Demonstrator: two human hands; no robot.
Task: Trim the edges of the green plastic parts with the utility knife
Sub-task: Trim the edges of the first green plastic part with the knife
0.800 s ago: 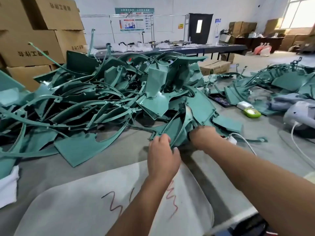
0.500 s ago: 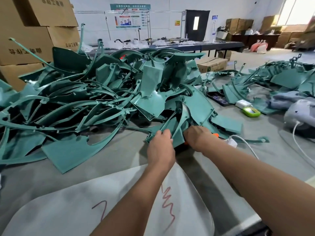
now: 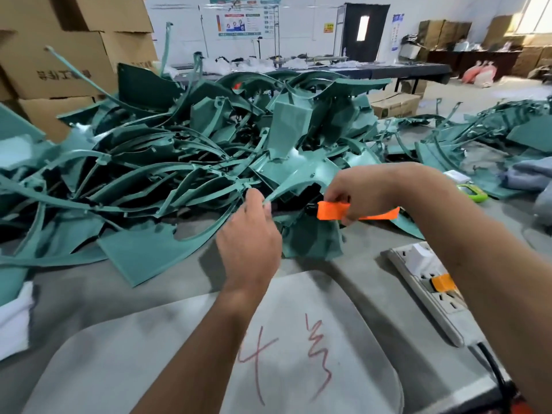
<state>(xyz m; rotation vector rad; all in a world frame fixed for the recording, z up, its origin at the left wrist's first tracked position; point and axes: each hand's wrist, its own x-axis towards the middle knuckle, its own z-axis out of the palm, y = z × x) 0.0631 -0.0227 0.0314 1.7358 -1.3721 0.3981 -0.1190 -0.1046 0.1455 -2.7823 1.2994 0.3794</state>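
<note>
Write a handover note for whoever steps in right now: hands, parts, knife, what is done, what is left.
Right hand: grips the orange utility knife, its tip pointing left toward the part.
Left hand: fingers pinch a thin edge of the green part at the front of the pile.
Parts: big tangled pile of green plastic parts on the grey table; a second heap far right.
Done: knife in hand, part held. No finished cut can be made out.
Left: trim this edge, then work through the pile.

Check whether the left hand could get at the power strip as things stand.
Probably not directly: the left hand is pinching a green part, and the right forearm lies across the way to the power strip.
</note>
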